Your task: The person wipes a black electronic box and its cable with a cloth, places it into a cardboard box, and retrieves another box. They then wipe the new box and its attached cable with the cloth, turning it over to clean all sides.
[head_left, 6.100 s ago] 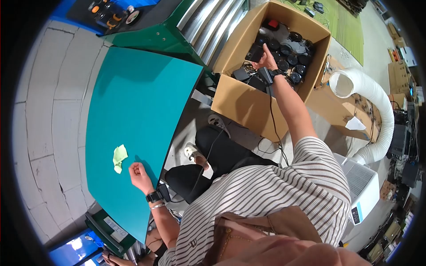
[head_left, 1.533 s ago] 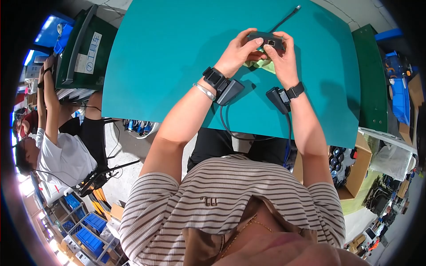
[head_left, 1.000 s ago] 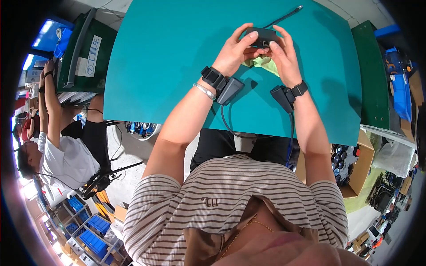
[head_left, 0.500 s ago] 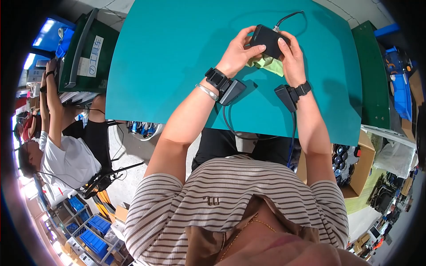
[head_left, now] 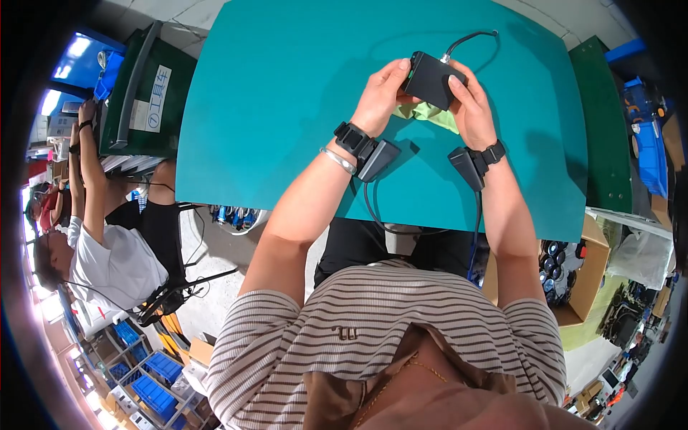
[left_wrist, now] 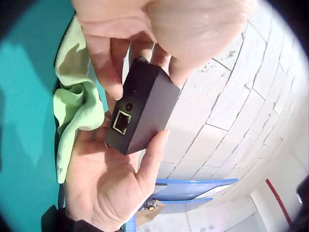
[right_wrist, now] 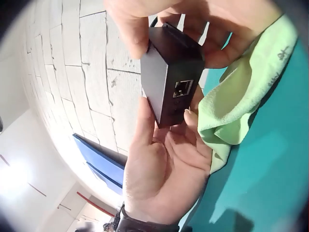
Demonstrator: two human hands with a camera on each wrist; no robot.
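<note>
A black box (head_left: pixel 431 79) is held above the teal table between both hands, its broad face toward the head camera. The left hand (head_left: pixel 380 99) pinches its left side, and the right hand (head_left: pixel 473 109) grips the right side with the thumb on the broad face. From the box's far edge a black cable (head_left: pixel 474 37) with a metallic connector curves rightward. The left wrist view shows a network-type socket in the box (left_wrist: pixel 145 108), as does the right wrist view of the box (right_wrist: pixel 171 72). A light green cloth (head_left: pixel 438 119) lies below the box, partly covered.
The teal table (head_left: pixel 287 79) extends around the hands. Green cabinets stand at the left (head_left: pixel 154 97) and right (head_left: pixel 602 122). An open cardboard box (head_left: pixel 593 251) of black parts sits below the table's right corner. Another person (head_left: pixel 107 258) is at the far left.
Both hands came from apart, one reaching into the cardboard box, to holding the black box over the table. The box has turned from its socket side to its broad face, and the cable's bend has changed.
</note>
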